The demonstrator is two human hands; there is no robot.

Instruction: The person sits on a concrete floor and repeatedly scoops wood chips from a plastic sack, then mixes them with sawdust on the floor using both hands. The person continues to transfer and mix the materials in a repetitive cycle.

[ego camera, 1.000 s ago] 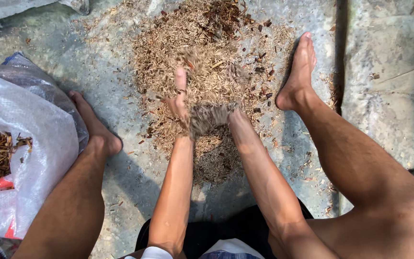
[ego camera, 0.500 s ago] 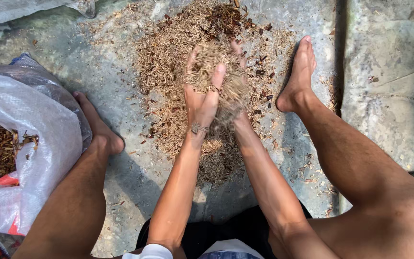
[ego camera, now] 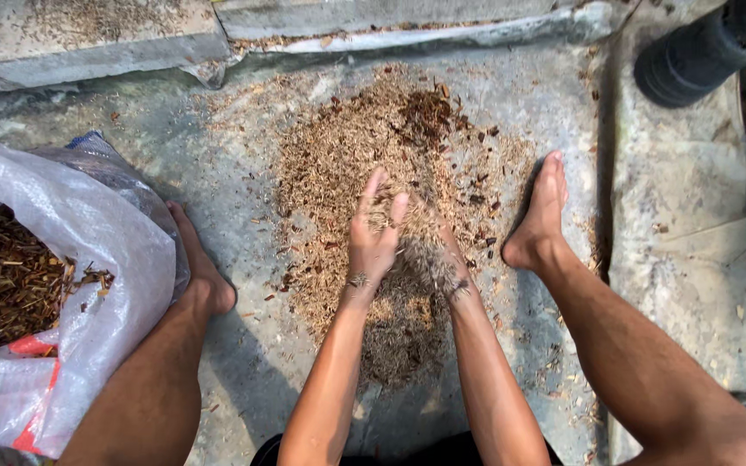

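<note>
A wide pile of light brown chaff and chopped plant bits (ego camera: 351, 155) lies spread on a grey sheet (ego camera: 243, 129) on the ground between my bare legs. My left hand (ego camera: 374, 237) is raised over the pile, palm turned inward, fingers pointing up and apart. My right hand (ego camera: 449, 259) faces it, mostly hidden by a stream of loose chaff (ego camera: 420, 259) falling between the two palms. Bits cling to both wrists. A darker reddish patch (ego camera: 425, 112) sits at the pile's far side.
A white woven sack (ego camera: 88, 250) with dark brown dried plant pieces (ego camera: 6, 280) stands open at the left, against my left foot (ego camera: 205, 280). My right foot (ego camera: 539, 220) rests beside the pile. A concrete ledge (ego camera: 88, 43) runs along the far edge. A dark cylinder (ego camera: 701, 52) lies at top right.
My hands lifted a scoop of chaff off the pile and rubbed it together; now it spills down between the palms. The view has shifted slightly, showing more of the far ledge.
</note>
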